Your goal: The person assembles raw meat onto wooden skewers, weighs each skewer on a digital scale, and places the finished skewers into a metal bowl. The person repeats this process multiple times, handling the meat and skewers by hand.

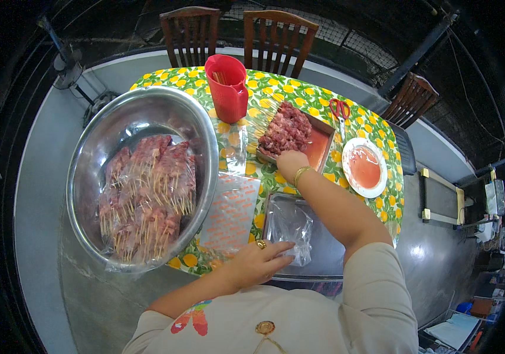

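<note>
My right hand (292, 164), wearing gold bangles, reaches to the near edge of a metal tray (327, 154) with raw meat skewers (286, 131). Its fingers curl down beside the meat, and what they hold is hidden. Reddish liquid covers the tray's right part, while bare stick ends point out at the upper left. My left hand (259, 261), with a ring, lies with fingers stretched and apart at the edge of a clear plastic bag (292, 233). That bag rests on a second metal tray (326, 259) close to my body.
At left, a large steel basin (205, 171) holds bagged skewers (146, 194). A red pitcher (228, 91) with sticks stands at the back. Printed plastic bags (229, 212) lie in the middle. Red-handled scissors (340, 112) and a white plate (376, 187) with reddish liquid are at right.
</note>
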The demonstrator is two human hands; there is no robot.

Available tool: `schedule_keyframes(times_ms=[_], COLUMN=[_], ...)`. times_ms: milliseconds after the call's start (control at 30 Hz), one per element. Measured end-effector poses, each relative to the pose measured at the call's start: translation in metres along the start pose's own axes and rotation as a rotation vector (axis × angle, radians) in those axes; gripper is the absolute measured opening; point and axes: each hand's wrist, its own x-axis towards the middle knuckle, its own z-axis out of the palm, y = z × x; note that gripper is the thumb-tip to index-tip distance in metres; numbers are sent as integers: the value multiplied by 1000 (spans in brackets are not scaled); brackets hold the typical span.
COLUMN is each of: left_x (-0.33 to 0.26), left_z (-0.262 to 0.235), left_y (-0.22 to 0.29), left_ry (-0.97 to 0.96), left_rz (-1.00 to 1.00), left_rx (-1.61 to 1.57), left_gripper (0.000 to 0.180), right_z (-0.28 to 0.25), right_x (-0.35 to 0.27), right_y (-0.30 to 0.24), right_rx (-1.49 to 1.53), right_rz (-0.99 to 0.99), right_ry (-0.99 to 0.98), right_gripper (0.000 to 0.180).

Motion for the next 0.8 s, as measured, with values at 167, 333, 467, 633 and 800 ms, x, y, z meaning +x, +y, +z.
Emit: schedule_keyframes(times_ms=[167,333,467,633,800], left_x=[0,0,-1,3,8], left_z=[5,13,19,23,23], left_y=[7,14,18,16,18], left_ry=[5,19,1,-15,-13], left_rz=[11,38,52,69,109], left_rx=[27,24,9,-12,7], left_gripper=[42,39,34,28,27], right_z=[16,19,13,-23,-34], right_x=[-16,-57,-57,-38,1], right_y=[29,98,125,81,21], right_rx=[-81,-194,-197,432,522], right_rz=[-118,-206,183,469,425], right_ry=[9,6,175,400,32], right_gripper=[20,17,16,34,38])
